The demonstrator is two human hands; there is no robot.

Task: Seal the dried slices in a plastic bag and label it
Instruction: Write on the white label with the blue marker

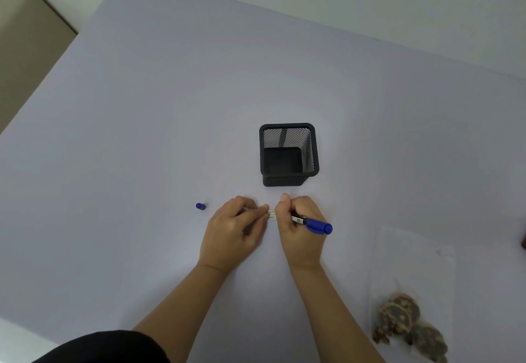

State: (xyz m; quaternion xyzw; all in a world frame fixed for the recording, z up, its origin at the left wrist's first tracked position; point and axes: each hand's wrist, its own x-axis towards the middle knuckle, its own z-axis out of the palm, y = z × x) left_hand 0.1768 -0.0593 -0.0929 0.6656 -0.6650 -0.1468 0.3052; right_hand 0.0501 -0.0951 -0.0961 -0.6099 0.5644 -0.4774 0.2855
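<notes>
Right hand [299, 224] gripped a blue marker pen [313, 223], tip down on a small white label strip [272, 213]. Left hand [237, 226] pinned that strip flat with its fingertips. Small blue pen cap [200, 206] lay left; black square mesh holder [288, 153] stood just beyond. Clear plastic bag [412, 283] of brown dried slices [407, 325] lay right on the pale lilac tabletop [142, 135].

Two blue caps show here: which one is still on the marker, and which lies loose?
The larger blue cap sits on the marker's rear end, sticking out of the right hand. The small blue cap lies alone on the table, left of the left hand.
</notes>
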